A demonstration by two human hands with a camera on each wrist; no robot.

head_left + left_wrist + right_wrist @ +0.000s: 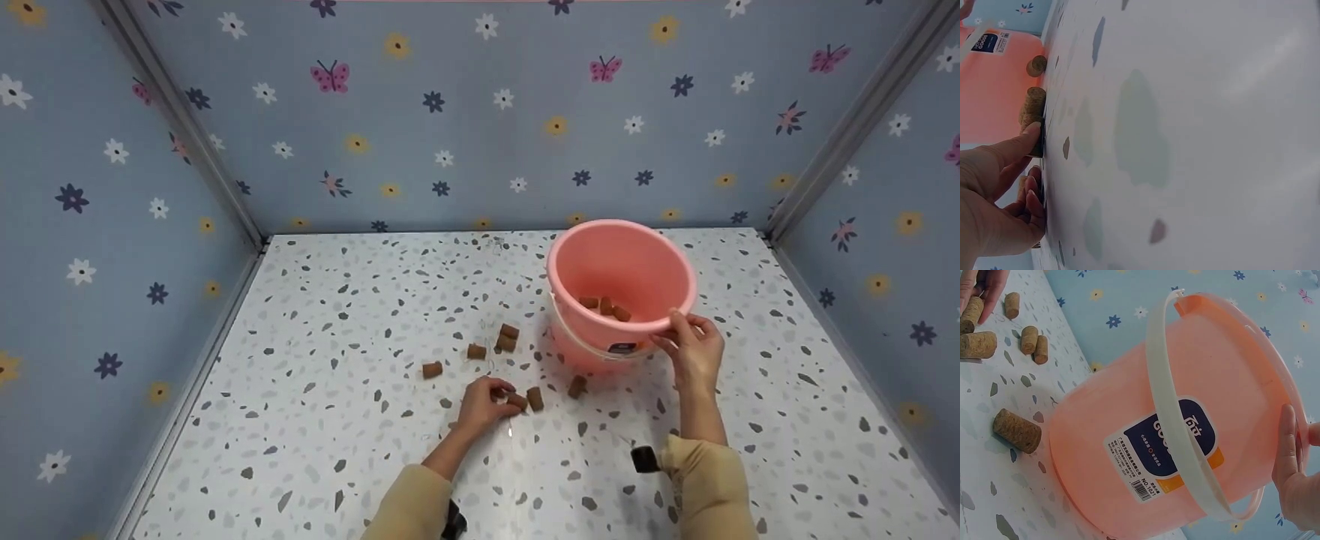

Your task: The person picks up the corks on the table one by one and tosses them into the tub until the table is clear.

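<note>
My left hand is low over the tabletop, with thumb and fingers pinching a brown cork. Right beside it lies another cork. The pink bucket stands upright at the right, its pale handle hanging down against the labelled side. With the thumb on one side and fingers on the other, my right hand grips the bucket's near right rim. Several corks lie inside at the bottom; part of the inside is hidden by the front wall.
A single cork lies close to the bucket's base. Left of the bucket are a pair of corks, one more cork and another cork farther left. Flowered panels enclose the speckled tabletop at the back and sides.
</note>
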